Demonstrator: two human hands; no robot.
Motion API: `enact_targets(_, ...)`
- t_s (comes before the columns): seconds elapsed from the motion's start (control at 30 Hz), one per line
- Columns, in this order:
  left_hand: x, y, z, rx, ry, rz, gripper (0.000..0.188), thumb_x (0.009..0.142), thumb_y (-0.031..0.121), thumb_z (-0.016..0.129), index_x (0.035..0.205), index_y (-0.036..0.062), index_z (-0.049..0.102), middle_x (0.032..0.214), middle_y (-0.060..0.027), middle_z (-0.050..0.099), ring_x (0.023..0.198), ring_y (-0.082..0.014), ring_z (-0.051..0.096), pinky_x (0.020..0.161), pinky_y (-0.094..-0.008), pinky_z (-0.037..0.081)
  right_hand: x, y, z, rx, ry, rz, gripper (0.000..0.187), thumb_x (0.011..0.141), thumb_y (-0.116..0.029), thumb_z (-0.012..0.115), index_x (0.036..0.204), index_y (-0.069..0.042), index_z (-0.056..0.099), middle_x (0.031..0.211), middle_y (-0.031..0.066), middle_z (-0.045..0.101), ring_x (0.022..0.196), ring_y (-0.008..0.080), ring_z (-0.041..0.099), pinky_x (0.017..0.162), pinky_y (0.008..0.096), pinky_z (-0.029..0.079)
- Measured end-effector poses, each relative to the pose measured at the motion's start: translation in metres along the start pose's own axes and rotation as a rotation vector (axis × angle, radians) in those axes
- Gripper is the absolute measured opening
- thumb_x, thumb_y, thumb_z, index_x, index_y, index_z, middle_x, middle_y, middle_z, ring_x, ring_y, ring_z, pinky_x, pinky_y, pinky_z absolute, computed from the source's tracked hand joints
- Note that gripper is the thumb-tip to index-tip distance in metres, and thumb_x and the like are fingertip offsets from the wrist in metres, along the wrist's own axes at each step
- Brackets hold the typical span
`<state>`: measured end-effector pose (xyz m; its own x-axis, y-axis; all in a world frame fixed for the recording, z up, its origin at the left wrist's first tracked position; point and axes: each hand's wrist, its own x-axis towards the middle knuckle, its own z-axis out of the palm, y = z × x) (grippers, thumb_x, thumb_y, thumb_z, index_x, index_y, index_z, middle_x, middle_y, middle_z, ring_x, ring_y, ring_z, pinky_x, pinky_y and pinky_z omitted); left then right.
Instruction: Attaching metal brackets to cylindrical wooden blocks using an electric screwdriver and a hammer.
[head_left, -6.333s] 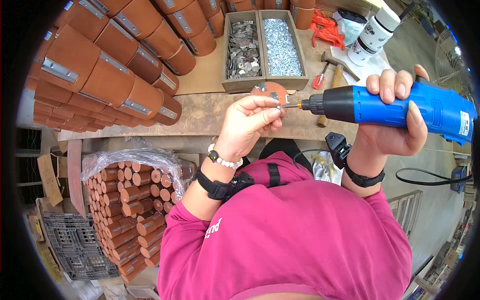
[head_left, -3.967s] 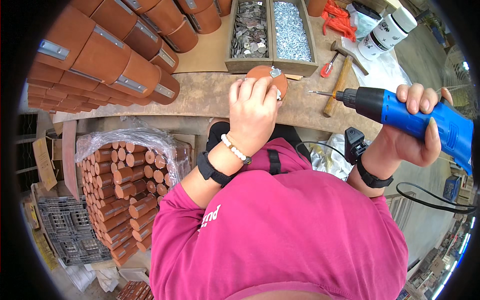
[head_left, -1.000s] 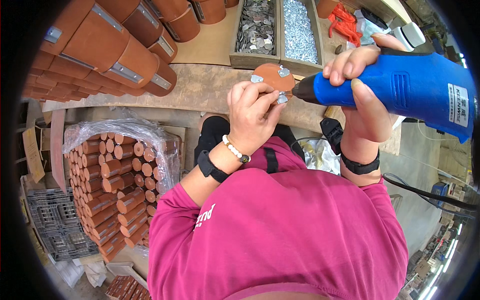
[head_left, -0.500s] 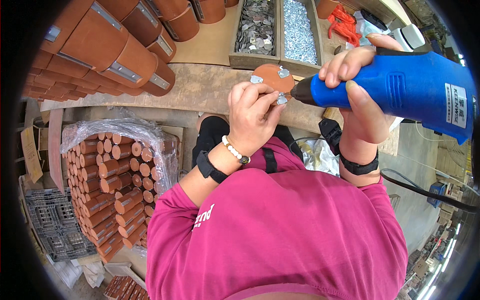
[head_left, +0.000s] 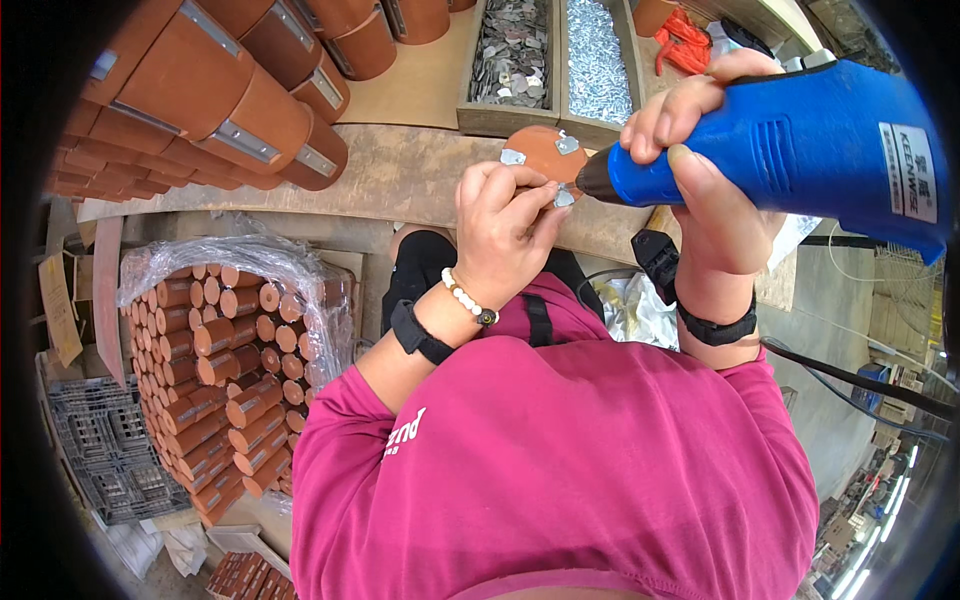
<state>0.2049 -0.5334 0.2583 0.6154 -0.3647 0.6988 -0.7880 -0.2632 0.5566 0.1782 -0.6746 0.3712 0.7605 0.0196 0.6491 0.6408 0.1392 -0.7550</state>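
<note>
A round reddish-brown cylinder end (head_left: 538, 148) faces up at the bench edge, with small bent metal tabs (head_left: 567, 145) around its rim. My left hand (head_left: 505, 215) is closed at the near side of the rim, thumb and fingertips pinching by a metal tab (head_left: 564, 196). My right hand (head_left: 725, 190) is wrapped around a blue corded power screwdriver (head_left: 800, 140), held nearly level. Its black nose points left and reaches the rim beside that tab. The nose and my fingers hide the bit and any screw there.
Beyond the cylinder stand wooden trays of flat metal pieces (head_left: 515, 55) and silvery screws (head_left: 598, 65). Brown cylinders (head_left: 250, 110) with metal strips are stacked at the upper left. More fill a plastic-wrapped stack (head_left: 225, 360) at lower left. A black cable (head_left: 860, 380) runs right.
The power screwdriver has tilted, its rear end rising a little, and its nose has shifted slightly left and down against the rim. My left hand and the cylinder stay nearly in place.
</note>
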Motion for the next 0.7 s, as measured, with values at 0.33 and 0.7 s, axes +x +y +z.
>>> enact_targets(0.33,0.0015,-0.0012,0.0008,-0.032,0.008,-0.01,0.023,0.055,0.005,0.069,0.076,0.0059,0.059,0.078,-0.0041,0.054,0.076,-0.0237,0.046,0.069,-0.0325,0.037,0.0028,0.0064,-0.001,-0.05,0.027,0.044,0.05,0.069,-0.004,0.053,0.112,-0.003,0.027,0.077,0.0064,0.047,0.067,0.0184,0.05,0.067,0.0357,0.042)
enact_targets(0.7,0.0022,0.0007,0.0007,-0.021,0.001,-0.025,0.024,0.053,0.004,0.069,0.075,0.0051,0.06,0.077,-0.0035,0.054,0.075,-0.0225,0.046,0.068,-0.0312,0.037,0.0053,0.0086,-0.0054,-0.028,0.041,0.124,0.052,0.07,-0.008,0.055,0.113,-0.003,0.025,0.076,0.0063,0.047,0.068,0.0181,0.051,0.068,0.0341,0.042)
